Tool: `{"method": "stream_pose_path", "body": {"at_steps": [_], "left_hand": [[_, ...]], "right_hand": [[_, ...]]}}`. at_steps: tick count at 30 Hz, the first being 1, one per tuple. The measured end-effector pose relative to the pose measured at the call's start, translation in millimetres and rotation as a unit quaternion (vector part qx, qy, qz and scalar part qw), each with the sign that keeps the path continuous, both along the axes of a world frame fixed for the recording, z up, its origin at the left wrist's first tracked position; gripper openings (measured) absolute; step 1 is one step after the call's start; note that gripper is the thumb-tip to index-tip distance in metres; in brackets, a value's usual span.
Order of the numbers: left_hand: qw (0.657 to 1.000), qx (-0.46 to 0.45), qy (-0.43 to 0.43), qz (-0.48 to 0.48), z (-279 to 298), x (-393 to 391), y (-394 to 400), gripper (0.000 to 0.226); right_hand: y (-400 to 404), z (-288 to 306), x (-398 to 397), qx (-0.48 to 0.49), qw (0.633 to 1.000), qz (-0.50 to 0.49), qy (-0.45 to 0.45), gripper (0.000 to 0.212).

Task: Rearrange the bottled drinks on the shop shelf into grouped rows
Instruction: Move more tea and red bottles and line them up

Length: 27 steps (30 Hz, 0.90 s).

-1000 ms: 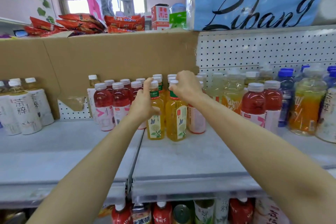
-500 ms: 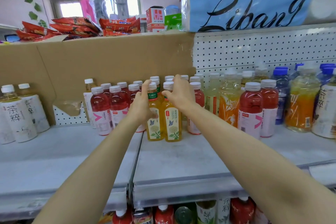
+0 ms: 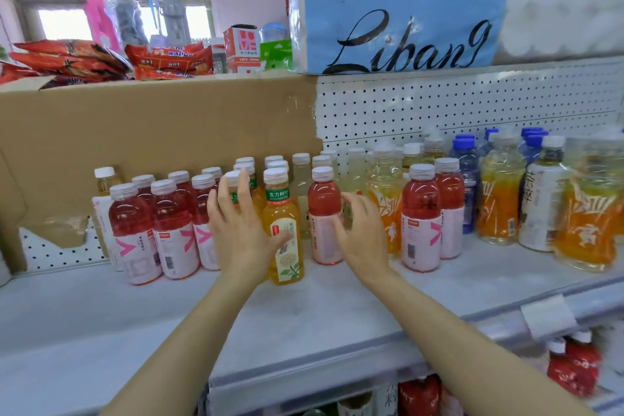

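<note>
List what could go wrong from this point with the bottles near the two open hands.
1. The left hand is spread against the yellow tea bottles; a sideways push could topple the front one into the red bottle beside it.
2. The right hand hovers close to the orange drink bottle; a careless grab might knock it or the red pair forward off the shelf edge.

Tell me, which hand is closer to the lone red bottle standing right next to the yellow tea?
The right hand. Its fingers reach the lone red bottle on its right side. The left hand is further left, in front of the yellow tea bottles.
</note>
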State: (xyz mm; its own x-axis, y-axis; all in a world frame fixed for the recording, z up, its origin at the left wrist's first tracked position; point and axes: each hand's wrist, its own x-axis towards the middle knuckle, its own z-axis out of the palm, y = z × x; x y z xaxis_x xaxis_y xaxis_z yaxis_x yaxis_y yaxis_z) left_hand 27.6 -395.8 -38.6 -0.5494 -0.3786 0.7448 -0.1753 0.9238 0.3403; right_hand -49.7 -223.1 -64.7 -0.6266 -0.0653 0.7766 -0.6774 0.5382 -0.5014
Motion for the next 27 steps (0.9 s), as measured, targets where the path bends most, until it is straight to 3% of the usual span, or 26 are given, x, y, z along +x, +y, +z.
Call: {"method": "stream_pose_path", "body": {"at_steps": [3,5,8,13,18,22,27], "left_hand": [[0.980,-0.061,0.135,-0.132,0,-7,30,0.098],[0.973,0.001,0.103,-0.206,-1,-19,59,0.088],[0.964,0.165,0.021,-0.209,-6,-49,92,0.099],[0.935,0.316,-0.067,-0.149,-10,-87,113,0.111],[0.947,0.301,-0.061,-0.091,-8,-83,116,0.082],[0.950,0.280,-0.053,-0.127,-13,-66,120,0.076],[0.948,0.262,-0.038,-0.176,-17,-26,119,0.081]], "right_hand": [[25,-9,3,0.019,0.998,-0.033,0.041,0.041],[43,-10,8,0.022,0.996,-0.063,0.062,0.042],[71,-12,13,0.010,0.990,-0.122,0.063,0.046],[106,-15,7,-0.053,0.977,-0.195,-0.069,0.075],[110,-14,-8,-0.051,0.960,-0.195,-0.193,0.090],[99,-11,-18,-0.032,0.951,-0.232,-0.202,0.100],[97,-10,-25,-0.019,0.951,-0.239,-0.195,0.095]]}}
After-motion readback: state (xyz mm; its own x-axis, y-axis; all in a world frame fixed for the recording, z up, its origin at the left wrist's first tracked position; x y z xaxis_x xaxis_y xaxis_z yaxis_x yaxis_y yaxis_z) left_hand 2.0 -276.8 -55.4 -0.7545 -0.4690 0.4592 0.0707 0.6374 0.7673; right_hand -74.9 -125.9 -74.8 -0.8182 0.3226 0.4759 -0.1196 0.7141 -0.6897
